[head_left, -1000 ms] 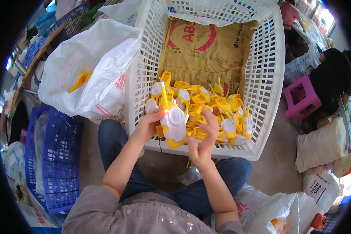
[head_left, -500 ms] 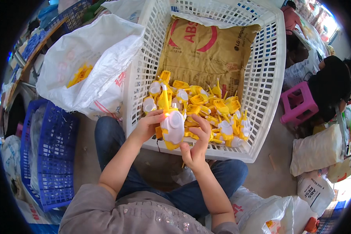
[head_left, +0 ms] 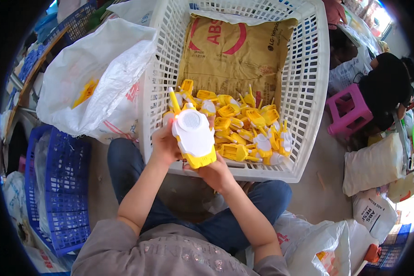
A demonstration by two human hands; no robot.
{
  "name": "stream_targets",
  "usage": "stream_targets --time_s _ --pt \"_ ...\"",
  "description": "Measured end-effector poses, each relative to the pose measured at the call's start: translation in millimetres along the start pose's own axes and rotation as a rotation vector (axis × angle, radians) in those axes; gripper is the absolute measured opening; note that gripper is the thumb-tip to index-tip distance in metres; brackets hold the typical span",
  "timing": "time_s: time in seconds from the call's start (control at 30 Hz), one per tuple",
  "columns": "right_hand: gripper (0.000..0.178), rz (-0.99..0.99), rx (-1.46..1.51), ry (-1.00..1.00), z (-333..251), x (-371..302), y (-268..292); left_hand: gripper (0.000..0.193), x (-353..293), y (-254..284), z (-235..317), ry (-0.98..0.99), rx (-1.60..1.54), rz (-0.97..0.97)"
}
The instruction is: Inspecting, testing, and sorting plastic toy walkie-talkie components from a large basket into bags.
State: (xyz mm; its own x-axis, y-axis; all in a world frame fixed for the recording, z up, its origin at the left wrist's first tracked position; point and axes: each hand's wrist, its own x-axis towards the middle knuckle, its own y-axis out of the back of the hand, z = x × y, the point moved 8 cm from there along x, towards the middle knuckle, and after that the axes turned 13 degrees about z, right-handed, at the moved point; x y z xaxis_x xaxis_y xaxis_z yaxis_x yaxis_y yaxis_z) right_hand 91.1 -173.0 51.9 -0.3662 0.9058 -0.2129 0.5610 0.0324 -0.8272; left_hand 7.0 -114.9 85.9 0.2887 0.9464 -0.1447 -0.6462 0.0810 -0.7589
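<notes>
A yellow-and-white toy walkie-talkie (head_left: 194, 135) is held up over the near edge of the crate, its white face with a round ribbed disc toward me. Its yellow antenna with a white tip points away and to the left. My left hand (head_left: 163, 145) wraps its left side. From the right and below, my right hand (head_left: 215, 172) grips the lower end, with fingers partly hidden behind the toy. Beyond it, a pile of similar yellow toy pieces (head_left: 255, 118), some with white fronts, lies in the white plastic crate (head_left: 303, 99).
A brown paper sack (head_left: 237, 57) lines the crate's far part. To the left stand a white woven sack (head_left: 101, 60) with yellow parts inside and a blue basket (head_left: 66, 188). A pink stool (head_left: 349, 110) with a seated person (head_left: 388, 87) is at right. White bags (head_left: 317, 250) lie near right.
The walkie-talkie has tilted up toward me and shifted slightly left. My right hand, spread beside it before, now grips its lower end. The light glowing by my left fingertips no longer shows there.
</notes>
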Motion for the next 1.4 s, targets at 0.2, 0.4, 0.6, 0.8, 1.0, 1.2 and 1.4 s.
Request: stream_targets --time_s 0.2,0.4,0.6,0.8,1.0,1.2,1.4 --pt "0.061 -0.082 0.034 0.082 -9 -3 -3 0.065 -2 -18 -13 0.048 -0.118 -0.16" --pt "0.058 0.028 -0.105 0.129 -15 1 -1 0.059 -6 -6 12 -0.109 -0.053 0.023" --pt "0.022 0.38 -0.592 0.32 -44 5 19 0.054 -52 -100 108 -0.983 1.069 -0.197" --pt "0.017 0.581 -0.412 0.433 -74 -7 31 0.051 -112 -116 248 -1.77 1.909 0.904" --pt "0.016 0.591 -0.339 0.472 -85 -10 39 0.037 -80 -113 154 -1.554 1.641 0.214" --pt "0.017 0.611 -0.317 0.433 -78 -2 47 0.018 62 79 9 -0.461 2.303 -0.007" --pt "0.017 0.61 -0.293 0.446 -89 0 53 0.013 83 152 -38 -0.457 2.32 -0.34"
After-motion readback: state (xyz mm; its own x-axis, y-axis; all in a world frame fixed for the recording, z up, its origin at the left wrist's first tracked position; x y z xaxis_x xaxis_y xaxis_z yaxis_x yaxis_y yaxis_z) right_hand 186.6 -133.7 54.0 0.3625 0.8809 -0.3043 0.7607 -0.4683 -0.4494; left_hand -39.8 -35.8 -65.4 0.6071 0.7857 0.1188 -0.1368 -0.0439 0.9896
